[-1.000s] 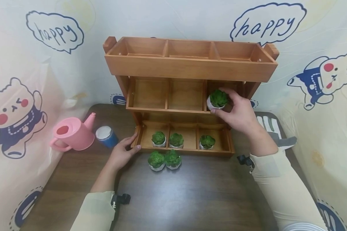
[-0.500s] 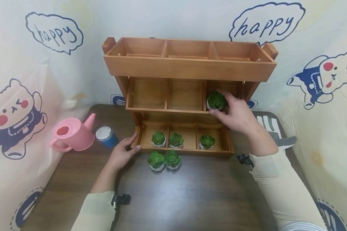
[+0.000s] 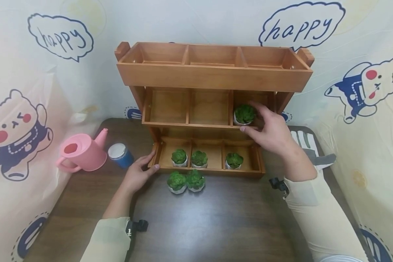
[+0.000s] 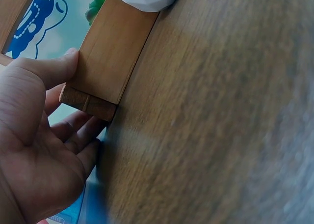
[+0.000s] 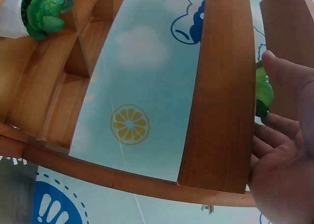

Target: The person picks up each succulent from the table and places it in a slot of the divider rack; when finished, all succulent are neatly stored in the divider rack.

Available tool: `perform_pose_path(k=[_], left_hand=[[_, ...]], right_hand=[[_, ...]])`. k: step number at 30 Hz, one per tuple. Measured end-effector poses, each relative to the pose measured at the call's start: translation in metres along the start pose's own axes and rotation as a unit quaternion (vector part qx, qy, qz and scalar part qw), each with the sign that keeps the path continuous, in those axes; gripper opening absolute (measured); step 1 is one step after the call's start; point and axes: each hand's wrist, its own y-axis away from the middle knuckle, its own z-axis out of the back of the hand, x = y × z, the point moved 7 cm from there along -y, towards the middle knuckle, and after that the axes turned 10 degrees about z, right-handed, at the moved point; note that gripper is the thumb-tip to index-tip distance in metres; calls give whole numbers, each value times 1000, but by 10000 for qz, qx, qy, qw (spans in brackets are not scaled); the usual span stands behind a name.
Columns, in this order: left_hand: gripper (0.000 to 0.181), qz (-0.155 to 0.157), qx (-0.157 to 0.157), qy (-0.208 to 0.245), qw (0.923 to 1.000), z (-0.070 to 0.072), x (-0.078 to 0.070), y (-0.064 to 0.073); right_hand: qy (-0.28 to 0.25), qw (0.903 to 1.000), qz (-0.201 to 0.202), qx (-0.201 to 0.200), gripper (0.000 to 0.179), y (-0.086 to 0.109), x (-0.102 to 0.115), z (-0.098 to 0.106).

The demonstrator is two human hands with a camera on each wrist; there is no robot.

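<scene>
My left hand (image 3: 139, 173) grips the lower left corner of a three-tier wooden planter rack (image 3: 213, 78). In the left wrist view, its thumb (image 4: 66, 67) lies on the front board and the fingers reach around the end. A green succulent in a white pot (image 3: 244, 114) stands in the middle tier's right compartment. My right hand (image 3: 272, 131) is around its right side, thumb and fingers spread and relaxed; the thumb is slightly off the pot, near the tier's front edge. In the right wrist view, the front board (image 5: 221, 96) hides the pot, and only green leaves (image 5: 263, 92) show.
Succulents stand in the lower tier: left (image 3: 179, 157), middle (image 3: 199, 159), right (image 3: 234, 160). Two more succulents (image 3: 177, 182) stand on the table before the rack. A pink watering can (image 3: 83, 151) and a blue jar (image 3: 121, 155) are at left, gloves (image 3: 309, 147) at right.
The succulent in my right hand has come down into the middle tier's right compartment. The right thumb and fingers have since loosened and drawn slightly right. My left hand stays on the rack.
</scene>
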Motion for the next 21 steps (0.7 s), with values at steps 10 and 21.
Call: perform_pose_path(k=[10, 21], left_hand=[[72, 14, -10, 45, 10000, -1, 2, -1], [72, -33, -37, 20, 10000, 0, 0, 0]], right_hand=[[-270, 9981, 4, -551, 70, 14, 2, 8], [-448, 9964, 42, -714, 68, 30, 10, 12]])
